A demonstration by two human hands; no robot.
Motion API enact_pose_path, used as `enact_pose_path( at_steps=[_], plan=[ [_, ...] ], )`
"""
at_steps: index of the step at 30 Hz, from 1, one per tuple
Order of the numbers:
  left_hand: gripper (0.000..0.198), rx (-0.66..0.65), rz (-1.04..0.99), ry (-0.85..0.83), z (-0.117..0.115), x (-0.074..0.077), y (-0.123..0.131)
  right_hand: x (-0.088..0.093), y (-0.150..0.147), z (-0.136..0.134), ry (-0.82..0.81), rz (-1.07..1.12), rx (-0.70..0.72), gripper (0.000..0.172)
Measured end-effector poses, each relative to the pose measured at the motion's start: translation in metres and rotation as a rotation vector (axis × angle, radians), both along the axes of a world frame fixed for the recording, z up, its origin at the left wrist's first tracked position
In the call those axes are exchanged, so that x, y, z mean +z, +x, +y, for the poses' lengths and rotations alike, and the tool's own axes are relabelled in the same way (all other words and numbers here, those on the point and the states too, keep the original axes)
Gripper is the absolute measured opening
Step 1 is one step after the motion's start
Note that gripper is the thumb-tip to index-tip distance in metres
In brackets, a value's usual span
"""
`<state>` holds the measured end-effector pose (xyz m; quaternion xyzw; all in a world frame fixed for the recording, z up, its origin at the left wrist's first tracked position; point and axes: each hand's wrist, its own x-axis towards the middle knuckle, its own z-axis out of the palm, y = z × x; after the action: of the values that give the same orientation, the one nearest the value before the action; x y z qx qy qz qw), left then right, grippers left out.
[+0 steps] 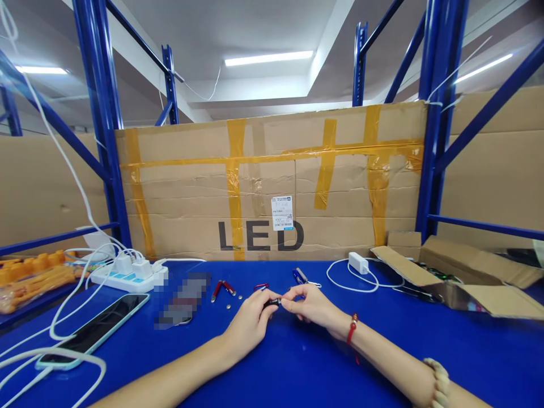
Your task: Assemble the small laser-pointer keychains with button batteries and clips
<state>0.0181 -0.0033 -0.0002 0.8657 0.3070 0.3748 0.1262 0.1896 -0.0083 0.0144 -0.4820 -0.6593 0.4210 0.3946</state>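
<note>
Fingers of our left hand (pixel 250 317) are clamped on a small black object (pixel 272 302), and the thumb and forefinger of our right hand (pixel 310 306) pinch its right end; our grip hides much of it. Just beyond our left fingertips a small red item (pixel 260 287) lies on the blue table (pixel 297 374); beyond our right ones lies a blue-and-silver item (pixel 300 276). Left of our fingers we have small round discs (pixel 228 306), then red pieces (pixel 216 291), and farther off a phone (pixel 106 322) and a white power strip (pixel 127 281). Well to their right sit a white adapter (pixel 358 263) and an open cardboard box (pixel 504 300).
</note>
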Motion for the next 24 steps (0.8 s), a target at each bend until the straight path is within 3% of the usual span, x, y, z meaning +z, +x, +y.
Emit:
enact_pose_path(
  at_steps=[14, 24],
  plan=[
    [0.018, 0.091, -0.016, 0.010, 0.001, -0.002, 0.000, 0.000, -0.006, 0.003, -0.038, 0.037, -0.067, 0.027],
    [0.015, 0.098, -0.066, -0.016, -0.002, 0.000, 0.004, -0.001, -0.004, 0.009, -0.005, 0.037, -0.023, 0.048]
  ],
)
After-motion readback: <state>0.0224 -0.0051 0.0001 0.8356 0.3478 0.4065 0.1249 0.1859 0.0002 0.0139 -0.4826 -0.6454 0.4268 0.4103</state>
